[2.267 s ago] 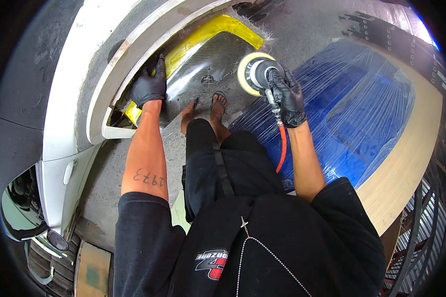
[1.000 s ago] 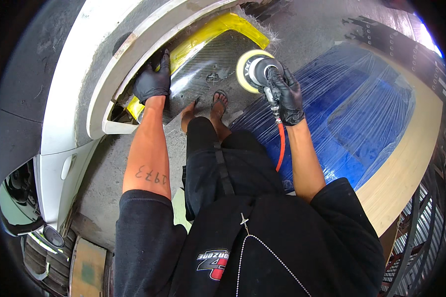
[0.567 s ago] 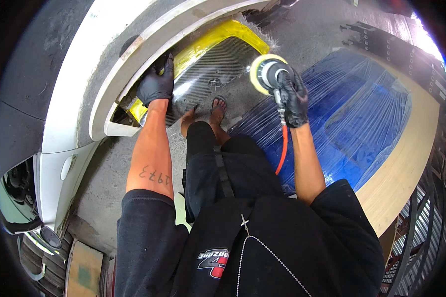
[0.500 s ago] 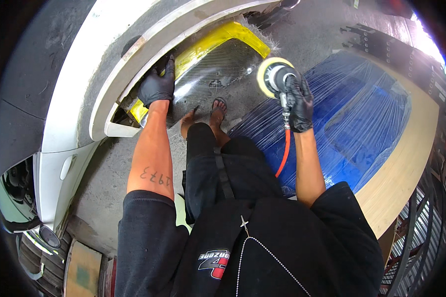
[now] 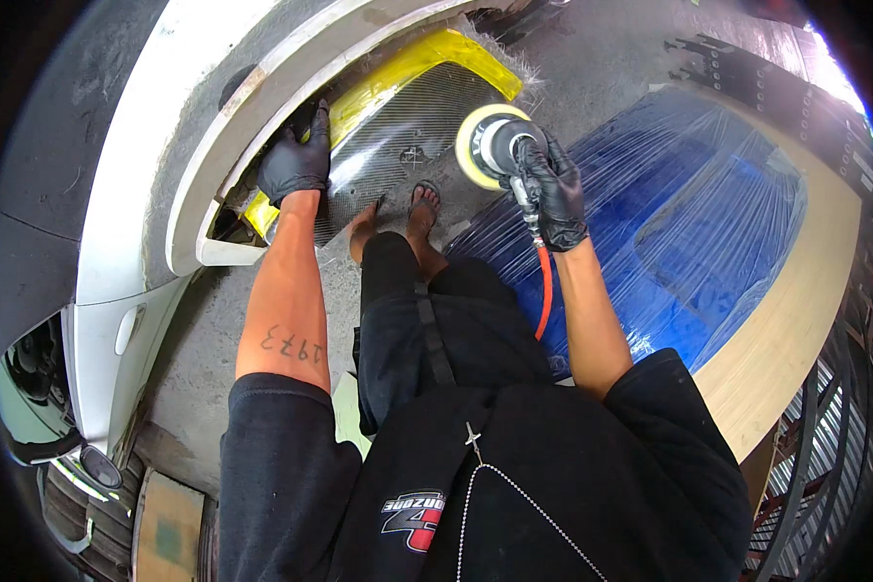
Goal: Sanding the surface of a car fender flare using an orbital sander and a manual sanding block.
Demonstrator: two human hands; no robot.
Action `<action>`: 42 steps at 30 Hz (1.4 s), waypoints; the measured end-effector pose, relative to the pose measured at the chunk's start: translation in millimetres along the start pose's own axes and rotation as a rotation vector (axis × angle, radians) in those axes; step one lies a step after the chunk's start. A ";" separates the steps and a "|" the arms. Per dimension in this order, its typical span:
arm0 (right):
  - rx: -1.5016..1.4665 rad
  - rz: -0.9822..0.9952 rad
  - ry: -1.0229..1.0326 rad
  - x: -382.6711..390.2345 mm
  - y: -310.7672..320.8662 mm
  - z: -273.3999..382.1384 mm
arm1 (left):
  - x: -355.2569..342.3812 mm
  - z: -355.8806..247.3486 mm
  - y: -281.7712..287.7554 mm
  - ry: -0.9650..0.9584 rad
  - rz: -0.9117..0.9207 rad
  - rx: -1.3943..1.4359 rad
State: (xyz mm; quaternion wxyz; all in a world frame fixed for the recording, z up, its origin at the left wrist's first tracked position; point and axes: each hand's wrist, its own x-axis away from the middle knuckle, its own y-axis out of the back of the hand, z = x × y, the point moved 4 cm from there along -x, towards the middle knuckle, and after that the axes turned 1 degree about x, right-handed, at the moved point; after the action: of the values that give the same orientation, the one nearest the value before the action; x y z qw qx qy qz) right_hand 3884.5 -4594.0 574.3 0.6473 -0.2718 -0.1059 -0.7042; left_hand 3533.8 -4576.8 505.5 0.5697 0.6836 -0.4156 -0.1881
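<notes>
Gloved, the right hand (image 5: 553, 189) is wrapped tight around an air-powered orbital sander (image 5: 495, 145), whose yellow pad faces left toward the carbon-fibre panel (image 5: 398, 136), just off its right edge; its orange hose (image 5: 545, 291) trails back along the forearm. Gloved too, the left hand (image 5: 296, 160) clamps the panel's left end, seemingly to steady it. That panel, yellow along its upper edge, runs lengthwise upward to the right, leaning against a white car body part (image 5: 155, 165).
</notes>
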 end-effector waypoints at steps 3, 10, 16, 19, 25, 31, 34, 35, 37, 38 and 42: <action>0.010 -0.046 0.012 -0.8 -6.4 1.9 | 0.1 0.8 1.1 0.028 0.017 -0.007; 0.030 -0.120 0.138 -12.6 8.5 6.1 | 0.3 0.8 0.5 0.042 0.057 -0.027; -0.018 -0.165 0.129 -7.3 32.7 22.5 | -3.7 11.9 -8.7 -0.018 -0.003 -0.006; -0.040 -0.127 0.129 -6.4 27.8 21.5 | -4.1 10.1 -8.2 -0.053 -0.051 -0.019; 0.044 -0.099 0.079 -6.4 12.4 14.9 | -5.3 11.4 -10.9 -0.086 -0.090 -0.020; 0.065 -0.065 0.101 -9.8 11.5 10.3 | -4.2 7.6 -6.9 -0.028 -0.010 -0.045; 0.072 -0.052 0.057 -12.2 12.9 9.5 | -4.7 10.3 -10.2 -0.024 -0.007 -0.077; 0.072 -0.050 0.058 -13.0 13.0 9.2 | -4.8 10.9 -11.6 -0.010 -0.001 -0.086; 0.094 -0.063 0.077 -12.3 13.2 9.0 | -4.8 12.8 -12.8 -0.054 -0.071 -0.042; 0.094 -0.060 0.077 -12.8 13.5 9.1 | -5.0 13.1 -11.7 -0.100 -0.139 0.003; 0.101 -0.066 0.077 -12.9 16.3 13.6 | -5.0 10.6 -11.4 -0.021 -0.016 -0.045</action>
State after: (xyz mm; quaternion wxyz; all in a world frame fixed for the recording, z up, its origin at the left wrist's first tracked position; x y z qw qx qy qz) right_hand 3903.8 -4578.4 575.5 0.6402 -0.2080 -0.1251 -0.7288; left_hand 3527.1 -4579.4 490.8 0.5791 0.6720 -0.4115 -0.2092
